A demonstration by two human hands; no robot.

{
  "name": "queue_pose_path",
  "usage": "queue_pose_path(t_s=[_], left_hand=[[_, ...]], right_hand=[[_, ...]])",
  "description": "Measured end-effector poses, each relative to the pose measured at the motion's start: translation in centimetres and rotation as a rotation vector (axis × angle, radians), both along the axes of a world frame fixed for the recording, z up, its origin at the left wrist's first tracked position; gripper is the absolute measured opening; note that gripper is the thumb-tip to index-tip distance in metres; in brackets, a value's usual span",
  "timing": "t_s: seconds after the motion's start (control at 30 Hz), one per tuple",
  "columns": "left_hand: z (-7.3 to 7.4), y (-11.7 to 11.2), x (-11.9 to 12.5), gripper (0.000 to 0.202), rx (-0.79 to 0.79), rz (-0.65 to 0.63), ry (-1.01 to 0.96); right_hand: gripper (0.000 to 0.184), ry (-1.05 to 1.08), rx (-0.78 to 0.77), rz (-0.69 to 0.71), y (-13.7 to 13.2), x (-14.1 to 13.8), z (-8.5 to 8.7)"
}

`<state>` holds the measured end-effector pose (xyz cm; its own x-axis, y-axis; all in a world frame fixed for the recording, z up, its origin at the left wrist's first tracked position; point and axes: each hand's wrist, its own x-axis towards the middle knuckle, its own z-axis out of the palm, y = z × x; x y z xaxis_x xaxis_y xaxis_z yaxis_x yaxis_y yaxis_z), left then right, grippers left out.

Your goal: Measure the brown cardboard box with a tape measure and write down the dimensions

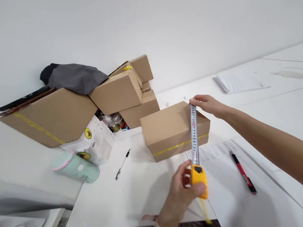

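My left hand (177, 193), with a pale band at the wrist, is closed around a yellow tape measure (200, 182) near the table's front edge. The silver blade (193, 133) runs out from its case, above the top of a closed cardboard box (167, 126). At the box's far right edge, my right hand (205, 104) pinches the blade's end between thumb and fingers. Yellow tape runs along the box's front side. Below the case hangs a yellow strap (205, 211).
A red and black pen (243, 173) lies on a written sheet (225, 186) at the right. Left of the box are another pen (123, 164), a mint green cylindrical case (77, 168) and stacked cardboard boxes (117, 94). A paper stack (239, 81) lies at the back right.
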<state>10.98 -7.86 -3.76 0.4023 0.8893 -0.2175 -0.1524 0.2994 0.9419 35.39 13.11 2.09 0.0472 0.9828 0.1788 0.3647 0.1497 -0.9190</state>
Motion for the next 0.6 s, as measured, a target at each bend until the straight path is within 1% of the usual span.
queue_pose_path(t_s=[0.03,0.07,0.1,0.13,0.2,0.27,0.33,0.43,0.5,0.6], left_hand=[[0.0,-0.2,0.9,0.079,-0.050,-0.071,-0.064],[0.2,-0.3,1.8,0.075,-0.075,-0.116,-0.115],[0.7,-0.3,2.6,0.071,-0.082,-0.128,-0.157],[1.4,-0.1,3.3,0.068,-0.078,-0.114,-0.192],[2.8,0.9,4.2,0.064,-0.059,-0.058,-0.256],[4.1,2.3,4.4,0.061,-0.035,-0.016,-0.305],[4.8,3.8,4.1,0.059,-0.014,0.018,-0.317],[4.9,5.1,3.5,0.061,-0.017,0.065,-0.308],[4.7,5.2,3.5,0.063,-0.039,0.078,-0.300],[4.5,4.7,4.1,0.062,-0.066,0.084,-0.294]], right_hand=[[0.036,-0.047,0.009,0.069,0.1,-0.7,0.7],[0.036,-0.088,0.018,0.133,0.4,-1.6,1.3],[0.035,-0.120,0.023,0.185,0.7,-2.6,1.8],[0.035,-0.143,0.022,0.215,1.2,-3.6,2.3],[0.034,-0.194,-0.002,0.201,2.4,-5.4,2.9],[0.034,-0.270,-0.044,0.146,4.0,-6.8,3.1],[0.034,-0.344,-0.074,0.096,5.5,-7.7,2.8],[0.034,-0.423,-0.083,0.042,7.6,-8.2,1.7],[0.033,-0.468,-0.085,0.027,8.5,-8.1,0.9],[0.029,-0.489,-0.087,0.048,8.9,-7.9,0.1]])
